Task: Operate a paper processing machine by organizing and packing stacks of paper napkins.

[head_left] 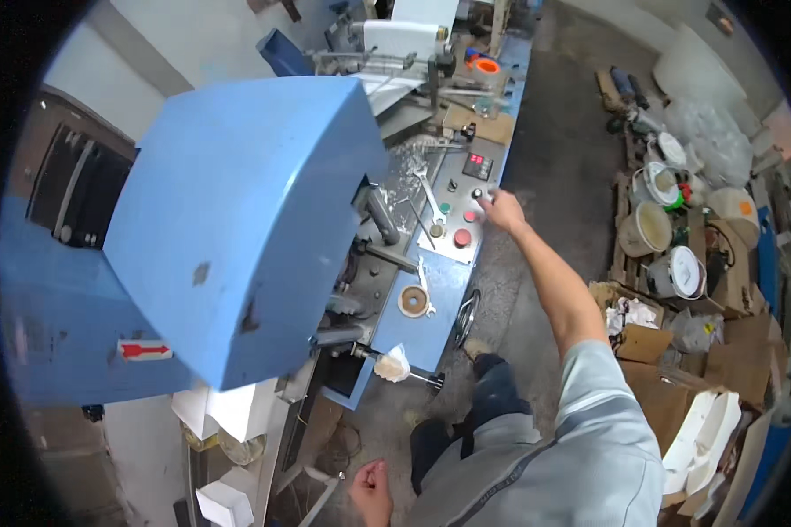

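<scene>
My right hand (504, 211) reaches to the grey control panel (455, 244), its thumb and finger closed at a small black knob (477, 193). Just below the fingers sit a small red button (470, 216) and a larger red button (462, 237). A red-lit digital display (477, 165) is set above the knob. An open-end wrench (429, 193) lies along the panel's left side. Low in the view, away from the machine's controls, my left hand (372, 494) hangs with its fingers curled and nothing visible in them.
A big blue machine cover (237, 202) fills the left. On the blue ledge lie a brown ring (413, 301) and another wrench (424, 277). Orange tape (486, 67) rests farther back. White buckets (677, 272) and cardboard (650, 391) line the right side.
</scene>
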Tool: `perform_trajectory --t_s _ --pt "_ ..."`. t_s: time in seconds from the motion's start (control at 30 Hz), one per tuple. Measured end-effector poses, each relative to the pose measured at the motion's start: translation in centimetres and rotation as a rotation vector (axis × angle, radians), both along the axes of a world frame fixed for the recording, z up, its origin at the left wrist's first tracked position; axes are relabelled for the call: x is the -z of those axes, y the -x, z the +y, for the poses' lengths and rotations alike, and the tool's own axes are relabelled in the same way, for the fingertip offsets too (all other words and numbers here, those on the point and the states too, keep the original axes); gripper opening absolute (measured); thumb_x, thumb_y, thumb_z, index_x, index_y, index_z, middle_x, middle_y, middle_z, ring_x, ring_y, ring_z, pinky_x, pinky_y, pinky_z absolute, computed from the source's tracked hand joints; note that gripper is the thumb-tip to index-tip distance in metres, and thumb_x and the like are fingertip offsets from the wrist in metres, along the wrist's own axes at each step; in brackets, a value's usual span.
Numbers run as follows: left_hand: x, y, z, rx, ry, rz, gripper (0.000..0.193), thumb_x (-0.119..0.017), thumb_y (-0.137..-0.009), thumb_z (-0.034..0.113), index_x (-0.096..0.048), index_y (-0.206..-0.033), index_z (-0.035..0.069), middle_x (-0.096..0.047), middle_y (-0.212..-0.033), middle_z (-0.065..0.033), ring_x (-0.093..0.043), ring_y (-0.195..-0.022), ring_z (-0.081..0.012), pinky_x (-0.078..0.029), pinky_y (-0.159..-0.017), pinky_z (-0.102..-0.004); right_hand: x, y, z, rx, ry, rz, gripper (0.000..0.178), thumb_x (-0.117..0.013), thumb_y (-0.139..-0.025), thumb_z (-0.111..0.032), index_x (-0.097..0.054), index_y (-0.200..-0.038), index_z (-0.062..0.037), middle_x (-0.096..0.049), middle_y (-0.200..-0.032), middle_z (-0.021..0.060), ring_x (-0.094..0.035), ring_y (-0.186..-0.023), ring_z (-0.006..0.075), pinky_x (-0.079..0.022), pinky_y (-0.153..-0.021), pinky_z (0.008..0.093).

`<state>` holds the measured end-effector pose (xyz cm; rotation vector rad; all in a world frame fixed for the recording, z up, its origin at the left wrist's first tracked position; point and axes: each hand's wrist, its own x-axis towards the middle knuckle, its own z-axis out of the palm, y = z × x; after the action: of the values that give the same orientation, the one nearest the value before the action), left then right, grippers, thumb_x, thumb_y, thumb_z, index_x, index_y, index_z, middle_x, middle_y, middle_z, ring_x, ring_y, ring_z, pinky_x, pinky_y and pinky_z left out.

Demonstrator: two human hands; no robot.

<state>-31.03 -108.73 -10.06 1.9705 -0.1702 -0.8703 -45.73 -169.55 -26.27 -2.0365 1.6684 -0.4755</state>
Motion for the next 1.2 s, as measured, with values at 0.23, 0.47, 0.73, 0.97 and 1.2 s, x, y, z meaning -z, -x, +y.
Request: perform_trajectory --t_s 0.23,0.47,0.73,0.97,1.2 --pt "-1.1 8.0 -9.0 -0.055 -0.089 0.05 0.016 -0.067 -0.092 0.008 -0.067 -0.102 -0.004 -0.058 -0.071 0.0056 -0.046 -0.063 -0.0008 -0.036 -0.057 -0.0184 0.5 -4.2 -3.6 -0.282 0.013 0.239 0.036 -0.064 -0.088 -0.039 -0.07 -0.093 -0.0038 -0.069 -0.098 0.0197 -0.068 -0.094 0.0369 -0.055 -0.082 0.046" --pt "-0.2 10.8 -10.9 -0.085 -0.063 0.035 0.017 -0.068 -0.094 0.015 -0.069 -0.104 0.001 -0.054 -0.072 0.0082 -0.042 -0.063 -0.0014 -0.032 -0.057 -0.0193 2.1 -3.4 -4.3 -0.432 0.127 0.161 0.02 -0.06 -0.085 -0.021 -0.07 -0.093 -0.0062 -0.065 -0.101 0.0193 -0.066 -0.095 0.0368 -0.054 -0.082 0.0463" --pt "0.2 11.7 -12.1 -0.096 -0.062 -0.056 0.015 -0.07 -0.092 0.013 -0.069 -0.099 0.0 -0.048 -0.06 0.0074 -0.038 -0.055 -0.0007 -0.028 -0.049 -0.0208 2.6 -3.1 -5.0 -0.5 0.19 0.129 0.02 -0.058 -0.088 -0.019 -0.071 -0.1 -0.0113 -0.063 -0.099 0.0178 -0.066 -0.09 0.0383 -0.055 -0.078 0.0479" --pt "1.2 12.9 -12.6 -0.115 -0.092 0.04 0.022 -0.068 -0.094 0.018 -0.067 -0.101 -0.003 -0.052 -0.066 0.0074 -0.043 -0.059 -0.0017 -0.031 -0.051 -0.0219 2.6 -3.2 -5.0 -0.53 0.133 0.138 0.018 -0.059 -0.084 -0.016 -0.07 -0.097 -0.0101 -0.062 -0.1 0.0205 -0.065 -0.092 0.0396 -0.055 -0.078 0.0486" --pt "0.1 12.8 -14.3 0.043 -0.071 -0.083 0.031 -0.065 -0.093 0.027 -0.068 -0.1 -0.002 -0.064 -0.077 -0.0068 -0.057 -0.071 -0.015 -0.043 -0.063 -0.0311 2.1 -2.8 -5.3 -0.558 0.165 0.17 0.019 -0.06 -0.083 -0.017 -0.07 -0.098 -0.0116 -0.064 -0.096 0.0178 -0.067 -0.091 0.0374 -0.056 -0.076 0.0486"
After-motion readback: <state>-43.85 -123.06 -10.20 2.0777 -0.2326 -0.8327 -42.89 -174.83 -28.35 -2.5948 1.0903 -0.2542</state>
